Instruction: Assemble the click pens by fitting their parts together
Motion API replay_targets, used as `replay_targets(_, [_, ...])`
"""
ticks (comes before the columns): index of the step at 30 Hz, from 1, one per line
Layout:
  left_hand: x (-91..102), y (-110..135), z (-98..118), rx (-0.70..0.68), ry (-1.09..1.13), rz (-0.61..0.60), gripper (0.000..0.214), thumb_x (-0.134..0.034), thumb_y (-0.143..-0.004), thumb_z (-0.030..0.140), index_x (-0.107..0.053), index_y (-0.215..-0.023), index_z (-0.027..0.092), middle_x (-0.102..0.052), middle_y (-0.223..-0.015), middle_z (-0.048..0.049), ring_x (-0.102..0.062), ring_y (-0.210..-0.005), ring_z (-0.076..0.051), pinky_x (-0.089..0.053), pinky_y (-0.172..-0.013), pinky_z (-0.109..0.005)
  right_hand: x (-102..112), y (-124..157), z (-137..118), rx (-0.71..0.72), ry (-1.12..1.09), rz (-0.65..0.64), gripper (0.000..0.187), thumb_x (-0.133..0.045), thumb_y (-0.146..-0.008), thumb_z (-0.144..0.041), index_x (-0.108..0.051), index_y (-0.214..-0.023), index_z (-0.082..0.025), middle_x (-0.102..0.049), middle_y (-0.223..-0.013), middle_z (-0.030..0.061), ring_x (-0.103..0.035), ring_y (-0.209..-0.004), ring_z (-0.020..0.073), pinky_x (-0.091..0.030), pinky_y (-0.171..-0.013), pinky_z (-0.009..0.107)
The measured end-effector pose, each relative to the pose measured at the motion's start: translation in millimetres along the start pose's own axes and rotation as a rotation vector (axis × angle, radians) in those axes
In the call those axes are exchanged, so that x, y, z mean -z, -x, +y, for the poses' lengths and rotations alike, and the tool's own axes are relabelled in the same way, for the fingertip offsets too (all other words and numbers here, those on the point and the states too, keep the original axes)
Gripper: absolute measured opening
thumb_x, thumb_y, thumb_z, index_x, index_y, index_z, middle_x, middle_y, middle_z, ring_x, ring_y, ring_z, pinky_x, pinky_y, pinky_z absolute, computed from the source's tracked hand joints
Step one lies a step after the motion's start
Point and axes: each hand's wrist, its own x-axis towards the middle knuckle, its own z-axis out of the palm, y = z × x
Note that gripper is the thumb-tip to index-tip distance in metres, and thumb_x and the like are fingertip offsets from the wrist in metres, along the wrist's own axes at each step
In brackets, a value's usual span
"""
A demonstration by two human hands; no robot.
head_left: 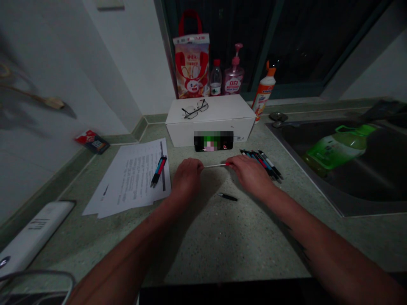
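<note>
My left hand (188,177) and my right hand (249,171) are both closed in a pinch at opposite ends of a thin white pen refill (214,165). Red shows at its right end, by my right fingertips. The refill lies level, just above the counter. Below it on the counter is a short black pen part (228,197) with a silvery tip. A bunch of pens (269,164) lies just right of my right hand, partly hidden by it. To the left of my left hand, two pens (158,171) rest on printed sheets (127,178).
A phone (213,142) leans against a white box (210,110) that has glasses (195,109) on top. Bottles and a bag (192,67) stand behind. At right, a sink (337,207) holds a green jug (340,148). A white device (38,233) lies front left.
</note>
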Motion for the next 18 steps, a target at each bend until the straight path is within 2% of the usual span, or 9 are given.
replay_targets(4, [-1.8, -0.3, 2.4, -0.054, -0.064, -0.049, 0.02, -0.049, -0.097, 0.018, -0.067, -0.091, 0.019, -0.067, -0.094, -0.0094, -0.06, -0.096, -0.027, -0.045, -0.087, -0.04, -2.5, 2.2, -5.7, 0.052, 0.002, -0.042, 0.029, -0.047, -0.101, -0.017, -0.071, -0.115, -0.023, -0.074, -0.107, 0.0094, -0.064, -0.104, 0.0259, -0.047, -0.092, 0.04])
replay_targets(8, [-2.3, 1.5, 6.1, -0.158, -0.08, -0.133, 0.016, -0.054, -0.097, 0.019, -0.07, -0.096, 0.019, -0.071, -0.098, -0.0097, -0.062, -0.099, -0.027, -0.046, -0.092, -0.041, -5.6, 6.0, -11.0, 0.144, -0.005, -0.129, 0.046, -0.045, -0.096, -0.006, -0.065, -0.132, -0.028, -0.071, -0.116, 0.0064, -0.063, -0.109, 0.0227, -0.048, -0.091, 0.035])
replay_targets(10, [-1.7, 4.1, 7.4, -0.206, -0.055, -0.083, 0.016, -0.057, -0.097, 0.021, -0.07, -0.107, 0.018, -0.072, -0.106, -0.0104, -0.061, -0.106, -0.028, -0.046, -0.097, -0.042, -5.9, 6.9, -12.0, 0.14, -0.02, -0.156, 0.05, -0.045, -0.094, -0.005, -0.064, -0.134, -0.029, -0.07, -0.118, 0.0059, -0.064, -0.107, 0.0221, -0.048, -0.089, 0.033])
replay_targets(13, [-0.9, 9.7, 9.2, -0.323, 0.02, 0.025, 0.026, -0.064, -0.095, 0.027, -0.067, -0.12, 0.019, -0.07, -0.118, -0.0105, -0.059, -0.116, -0.027, -0.044, -0.103, -0.043, -4.5, 6.1, -9.9, 0.061, -0.039, -0.109, 0.046, -0.045, -0.094, -0.006, -0.065, -0.13, -0.025, -0.07, -0.118, 0.0078, -0.066, -0.104, 0.0222, -0.048, -0.085, 0.032])
replay_targets(15, [-1.2, 13.5, 11.3, -0.446, 0.079, -0.044, 0.027, -0.068, -0.094, 0.034, -0.069, -0.117, 0.02, -0.071, -0.116, -0.009, -0.06, -0.113, -0.026, -0.045, -0.101, -0.042, -3.7, 5.0, -7.1, 0.008, -0.042, -0.05, 0.042, -0.044, -0.095, -0.007, -0.065, -0.128, -0.022, -0.069, -0.119, 0.0097, -0.066, -0.103, 0.0231, -0.048, -0.084, 0.033])
replay_targets(18, [-2.9, 17.0, 16.7, -0.601, 0.135, -0.278, 0.023, -0.07, -0.092, 0.039, -0.073, -0.107, 0.023, -0.071, -0.11, -0.0067, -0.062, -0.107, -0.025, -0.047, -0.098, -0.041, -3.4, 4.4, -4.4, -0.035, -0.024, 0.0, 0.038, -0.043, -0.096, -0.009, -0.065, -0.125, -0.02, -0.069, -0.118, 0.0109, -0.067, -0.1, 0.0244, -0.048, -0.082, 0.034])
